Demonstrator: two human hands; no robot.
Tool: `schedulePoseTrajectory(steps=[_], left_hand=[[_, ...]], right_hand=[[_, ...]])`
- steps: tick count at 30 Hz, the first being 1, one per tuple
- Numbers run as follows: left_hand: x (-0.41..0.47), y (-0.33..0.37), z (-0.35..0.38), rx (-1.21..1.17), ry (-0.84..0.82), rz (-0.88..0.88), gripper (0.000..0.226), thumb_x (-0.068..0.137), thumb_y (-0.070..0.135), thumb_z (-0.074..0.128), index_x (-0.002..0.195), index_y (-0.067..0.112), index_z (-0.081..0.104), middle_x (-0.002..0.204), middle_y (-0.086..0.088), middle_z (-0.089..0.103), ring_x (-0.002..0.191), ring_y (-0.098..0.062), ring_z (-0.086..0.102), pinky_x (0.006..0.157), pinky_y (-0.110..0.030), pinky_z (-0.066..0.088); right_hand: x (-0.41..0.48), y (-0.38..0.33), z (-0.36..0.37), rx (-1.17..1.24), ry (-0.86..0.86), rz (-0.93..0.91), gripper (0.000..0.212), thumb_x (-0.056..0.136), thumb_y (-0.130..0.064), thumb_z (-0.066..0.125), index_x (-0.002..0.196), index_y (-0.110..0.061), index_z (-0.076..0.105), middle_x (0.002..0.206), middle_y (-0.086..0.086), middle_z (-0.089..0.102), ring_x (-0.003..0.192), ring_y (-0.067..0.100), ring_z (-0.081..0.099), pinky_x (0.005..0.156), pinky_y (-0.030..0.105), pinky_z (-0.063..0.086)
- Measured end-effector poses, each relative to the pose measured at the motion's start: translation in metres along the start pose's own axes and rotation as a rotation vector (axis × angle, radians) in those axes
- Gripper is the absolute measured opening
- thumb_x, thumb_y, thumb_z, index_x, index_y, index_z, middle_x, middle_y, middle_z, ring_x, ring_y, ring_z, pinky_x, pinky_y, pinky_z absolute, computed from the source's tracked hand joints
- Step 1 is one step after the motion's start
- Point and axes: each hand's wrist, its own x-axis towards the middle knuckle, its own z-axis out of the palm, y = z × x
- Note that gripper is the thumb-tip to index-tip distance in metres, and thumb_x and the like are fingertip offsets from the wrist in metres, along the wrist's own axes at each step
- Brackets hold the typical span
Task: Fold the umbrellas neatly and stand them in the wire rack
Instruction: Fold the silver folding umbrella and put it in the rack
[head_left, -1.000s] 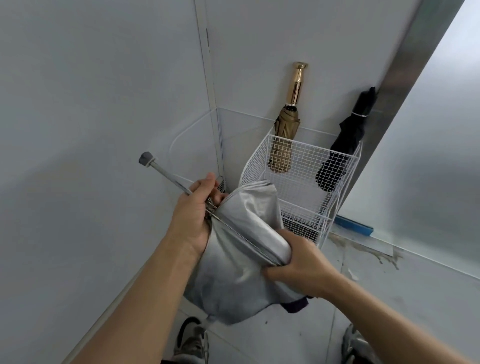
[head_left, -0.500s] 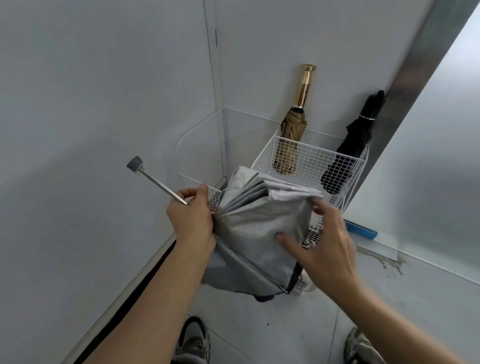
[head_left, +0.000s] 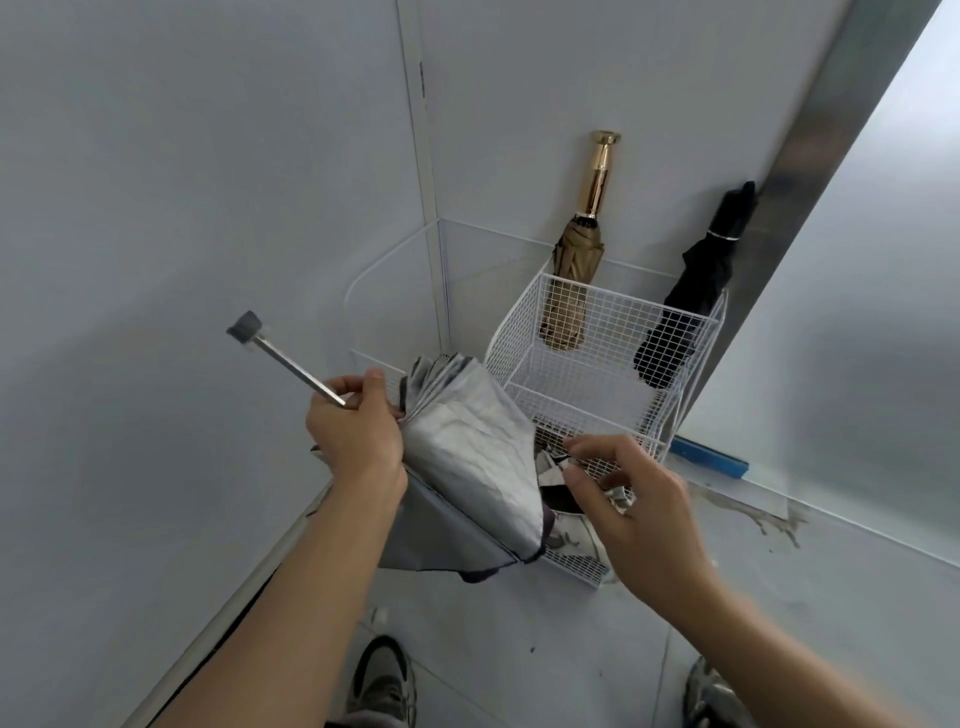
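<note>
A silver folding umbrella (head_left: 467, 452) hangs in front of me, its canopy gathered in loose pleats and its metal shaft (head_left: 291, 364) sticking up to the left. My left hand (head_left: 358, 441) grips the shaft where it meets the canopy. To the right of the canopy my right hand (head_left: 639, 504) hovers with loosely curled fingers, holding nothing I can see. The white wire rack (head_left: 597, 332) stands in the corner behind. A tan umbrella with a gold handle (head_left: 576, 260) and a black umbrella (head_left: 696, 280) stand upright in it.
A black-and-white patterned fabric (head_left: 566, 530) lies in the rack's lower front tier, below my right hand. Walls close in at the left and back. A metal post (head_left: 810, 145) and a blue strip (head_left: 709, 457) are to the right. My shoes (head_left: 384, 680) stand on the floor.
My right hand let go of the canopy and pulled away to the right. The canopy now hangs in looser pleats from my left hand.
</note>
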Motion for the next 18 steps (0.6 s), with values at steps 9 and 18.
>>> schedulePoseTrajectory(steps=[9,18], left_hand=[[-0.029,0.000,0.011,-0.055,-0.233,0.018,0.025,0.094,0.003,0.063,0.075,0.012,0.049,0.039,0.005,0.044,0.037,-0.009,0.042,0.044,-0.022,0.046],[0.015,-0.008,-0.002,-0.005,0.127,0.013,0.022,0.095,0.012,0.062,0.078,0.013,0.049,0.064,-0.010,0.054,0.043,-0.006,0.051,0.046,-0.013,0.042]], right_hand=[[0.023,0.011,-0.005,0.093,-0.082,0.187,0.024,0.080,-0.031,0.079,0.104,-0.033,0.074,0.094,-0.016,0.072,0.090,0.003,0.065,0.085,0.040,0.058],[0.003,-0.014,-0.013,0.229,-0.690,0.092,0.005,0.084,-0.018,0.077,0.081,-0.021,0.080,0.074,-0.007,0.074,0.067,0.003,0.062,0.064,0.025,0.049]])
